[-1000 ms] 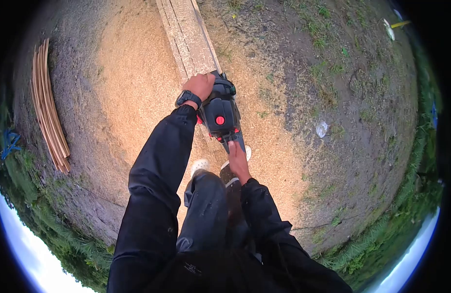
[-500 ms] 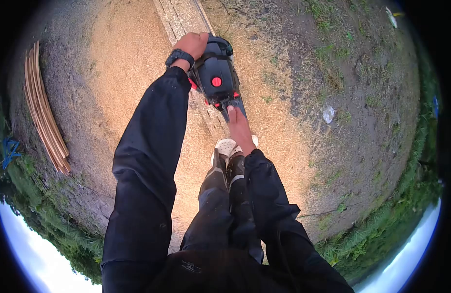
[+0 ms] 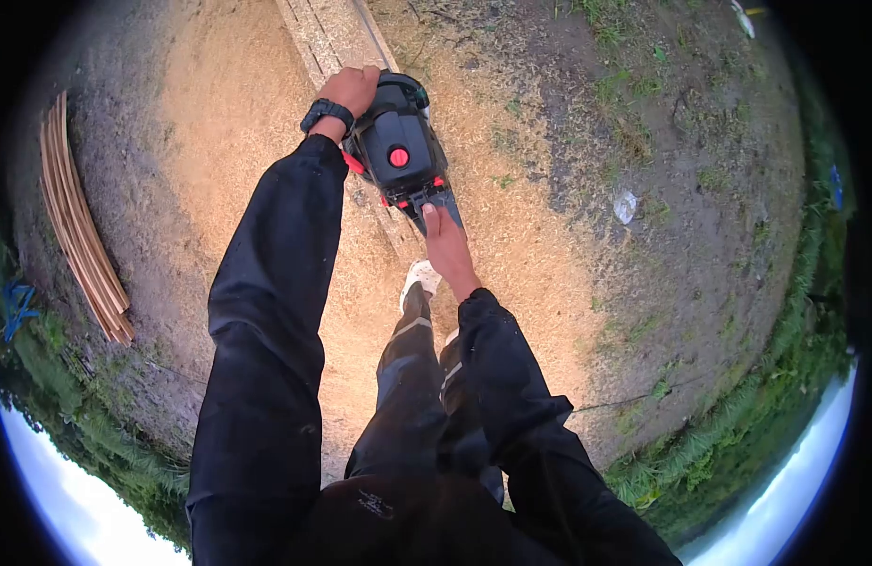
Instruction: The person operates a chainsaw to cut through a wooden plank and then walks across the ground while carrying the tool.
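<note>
Since the previous frame, the left white shoe (image 3: 420, 277) has come ahead of the right white shoe (image 3: 452, 337). The black-and-red plastic-bodied chainsaw (image 3: 395, 137) is over the long, sawdust-strewn wooden plank (image 3: 334, 36), at far centre. The left hand (image 3: 350, 91) is closed around its front handle; the right hand (image 3: 446, 247) wraps its rear handle, thumb on top. Thin, curved-looking brown wood strips (image 3: 77, 222) lie at left.

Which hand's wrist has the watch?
The left hand, at the far end of the power tool: black watch on that wrist. The right hand, at the near end, shows a bare wrist.
</note>
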`<action>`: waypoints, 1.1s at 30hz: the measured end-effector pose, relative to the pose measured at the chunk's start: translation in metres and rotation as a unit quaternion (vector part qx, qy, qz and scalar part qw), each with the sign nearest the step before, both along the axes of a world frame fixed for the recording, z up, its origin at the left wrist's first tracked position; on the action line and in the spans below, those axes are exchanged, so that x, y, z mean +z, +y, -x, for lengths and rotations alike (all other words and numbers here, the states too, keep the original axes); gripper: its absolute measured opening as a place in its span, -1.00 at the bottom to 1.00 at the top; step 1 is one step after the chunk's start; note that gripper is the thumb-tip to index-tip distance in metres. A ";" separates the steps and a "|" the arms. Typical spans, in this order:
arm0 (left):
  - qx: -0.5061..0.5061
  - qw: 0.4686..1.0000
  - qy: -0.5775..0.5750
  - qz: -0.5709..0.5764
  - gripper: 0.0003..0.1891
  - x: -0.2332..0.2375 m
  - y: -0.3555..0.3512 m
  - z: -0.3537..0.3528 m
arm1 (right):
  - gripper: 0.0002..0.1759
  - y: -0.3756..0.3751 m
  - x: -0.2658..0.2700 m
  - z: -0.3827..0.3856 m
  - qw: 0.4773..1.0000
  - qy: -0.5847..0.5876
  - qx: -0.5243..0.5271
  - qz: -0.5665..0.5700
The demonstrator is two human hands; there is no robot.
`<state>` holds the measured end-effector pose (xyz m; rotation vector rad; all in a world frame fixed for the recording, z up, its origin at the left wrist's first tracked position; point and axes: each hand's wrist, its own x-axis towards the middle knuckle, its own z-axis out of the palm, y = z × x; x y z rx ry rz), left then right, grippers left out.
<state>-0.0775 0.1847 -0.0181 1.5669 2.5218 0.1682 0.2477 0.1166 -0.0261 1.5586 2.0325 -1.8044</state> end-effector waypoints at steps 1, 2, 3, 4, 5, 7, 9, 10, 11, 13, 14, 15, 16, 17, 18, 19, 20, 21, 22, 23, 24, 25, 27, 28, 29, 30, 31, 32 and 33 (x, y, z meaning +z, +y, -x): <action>-0.001 1.000 0.002 0.003 -0.80 0.001 -0.003 -0.005 | -0.30 -0.003 0.001 -0.005 1.000 -0.007 0.008 0.011; 0.013 1.000 -0.007 0.024 -0.79 -0.001 -0.003 -0.013 | -0.30 -0.006 0.000 -0.013 1.000 -0.007 0.007 0.013; 0.030 0.998 -0.017 0.044 -0.78 0.000 -0.004 -0.023 | -0.35 -0.012 -0.004 -0.023 1.000 -0.004 0.005 0.016; 0.031 0.998 -0.016 0.045 -0.78 0.001 -0.010 -0.034 | -0.40 -0.019 -0.006 -0.030 1.000 0.000 0.003 0.019; 0.043 0.998 -0.029 0.041 -0.77 0.004 -0.019 -0.046 | -0.40 -0.026 -0.007 -0.038 1.000 0.004 0.004 0.019; 0.071 0.995 -0.050 0.050 -0.72 0.000 -0.027 -0.063 | -0.39 -0.034 -0.006 -0.057 1.000 0.017 -0.008 0.003; 0.065 0.995 -0.049 0.051 -0.72 0.002 -0.034 -0.081 | -0.39 -0.040 -0.007 -0.074 1.000 0.019 -0.009 0.012; 0.057 0.996 -0.049 0.057 -0.71 0.007 -0.041 -0.093 | -0.39 -0.047 -0.007 -0.082 0.999 0.019 -0.014 0.026; 0.032 0.997 -0.041 0.051 -0.72 0.013 -0.046 -0.102 | -0.40 -0.051 -0.007 -0.090 0.999 0.019 -0.011 0.026; 0.051 0.996 -0.043 0.053 -0.72 -0.002 -0.051 -0.113 | -0.41 -0.055 -0.007 -0.104 0.999 0.016 -0.011 0.026; 0.070 0.995 -0.046 0.056 -0.73 -0.010 -0.055 -0.117 | -0.42 -0.058 -0.007 -0.111 0.999 0.014 -0.012 0.026; 0.071 0.995 -0.046 0.056 -0.73 -0.005 -0.059 -0.128 | -0.42 -0.062 -0.004 -0.119 0.999 0.014 -0.010 0.027; 0.097 0.991 -0.071 0.057 -0.70 0.002 -0.062 -0.142 | -0.43 -0.066 -0.001 -0.127 1.000 0.023 0.002 0.005; 0.122 0.986 -0.094 0.057 -0.67 0.011 -0.064 -0.151 | -0.44 -0.068 0.002 -0.133 0.999 0.033 0.014 -0.017; 0.123 0.986 -0.093 0.056 -0.67 0.007 -0.067 -0.155 | -0.44 -0.071 0.002 -0.139 0.999 0.035 0.015 -0.017; 0.116 0.987 -0.089 0.066 -0.62 0.003 -0.070 -0.161 | -0.45 -0.074 0.002 -0.147 0.997 0.048 0.026 -0.047; 0.110 0.987 -0.086 0.077 -0.58 -0.001 -0.074 -0.167 | -0.46 -0.077 0.001 -0.156 0.994 0.062 0.037 -0.077; 0.111 0.987 -0.086 0.077 -0.58 0.010 -0.077 -0.179 | -0.46 -0.081 -0.001 -0.163 0.994 0.063 0.038 -0.077; 0.150 0.979 -0.113 0.077 -0.55 0.030 -0.079 -0.197 | -0.46 -0.084 -0.005 -0.169 0.998 0.047 0.010 -0.033; 0.187 0.969 -0.141 0.077 -0.52 0.042 -0.081 -0.208 | -0.46 -0.086 -0.008 -0.175 0.999 0.031 -0.020 0.011; 0.188 0.969 -0.140 0.076 -0.52 0.038 -0.084 -0.212 | -0.46 -0.090 -0.011 -0.182 0.999 0.032 -0.019 0.011; 0.179 0.973 -0.130 0.069 -0.52 0.024 -0.089 -0.217 | -0.46 -0.093 -0.012 -0.191 0.999 0.028 -0.012 0.011; 0.086 0.991 -0.072 0.068 -0.56 0.015 -0.101 -0.229 | -0.46 -0.100 -0.013 -0.208 1.000 0.025 -0.003 0.011; 0.087 0.991 -0.071 0.067 -0.56 0.018 -0.104 -0.235 | -0.43 -0.103 -0.012 -0.214 1.000 0.019 -0.001 0.013; 0.084 0.992 -0.066 0.070 -0.60 0.021 -0.107 -0.242 | -0.40 -0.105 -0.012 -0.219 1.000 0.013 -0.001 0.016; 0.080 0.992 -0.061 0.075 -0.64 0.025 -0.110 -0.249 | -0.40 -0.109 -0.014 -0.226 1.000 0.013 -0.001 0.016; 0.024 0.996 -0.040 0.082 -0.65 0.013 -0.114 -0.247 | -0.41 -0.114 -0.017 -0.233 1.000 0.024 0.002 0.014; 0.023 0.996 -0.040 0.082 -0.65 0.008 -0.117 -0.253 | -0.41 -0.117 -0.019 -0.239 0.999 0.035 0.004 0.012; 0.060 0.992 -0.062 0.087 -0.61 0.003 -0.119 -0.256 | -0.41 -0.120 -0.021 -0.243 0.999 0.035 0.004 0.010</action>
